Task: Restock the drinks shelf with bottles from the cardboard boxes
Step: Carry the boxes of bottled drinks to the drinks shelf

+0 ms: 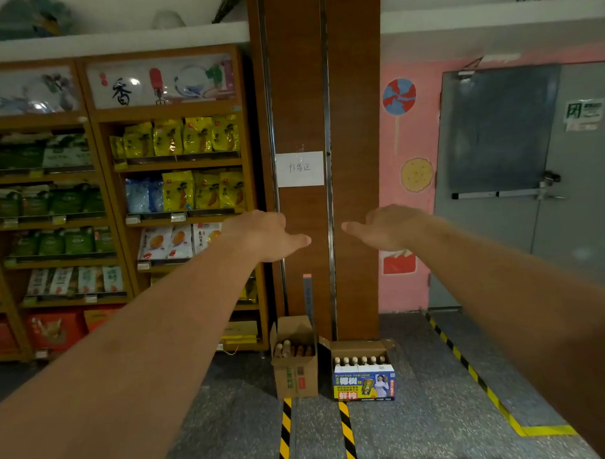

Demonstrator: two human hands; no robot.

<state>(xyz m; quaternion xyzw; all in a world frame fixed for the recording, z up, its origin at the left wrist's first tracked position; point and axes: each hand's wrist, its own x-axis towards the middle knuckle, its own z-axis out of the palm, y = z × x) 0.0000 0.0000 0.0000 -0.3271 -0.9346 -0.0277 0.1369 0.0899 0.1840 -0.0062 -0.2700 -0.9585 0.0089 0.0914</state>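
Two open cardboard boxes stand on the floor against a brown pillar. The plain brown box (295, 377) on the left holds bottles with brown and pale caps (291, 349). The printed blue and white box (364, 385) on the right holds a row of white-capped bottles (360, 360). Both my arms stretch forward at chest height, well above and short of the boxes. My left hand (265, 235) and my right hand (385, 228) are empty, palms down, thumbs pointing toward each other. No drinks shelf shows in the head view.
A wooden snack shelf (121, 201) with yellow, green and white bags fills the left. The brown pillar (325, 125) carries a white paper note (299, 169). A grey door (533, 187) is at the right. Yellow-black tape stripes (470, 371) run across the grey floor.
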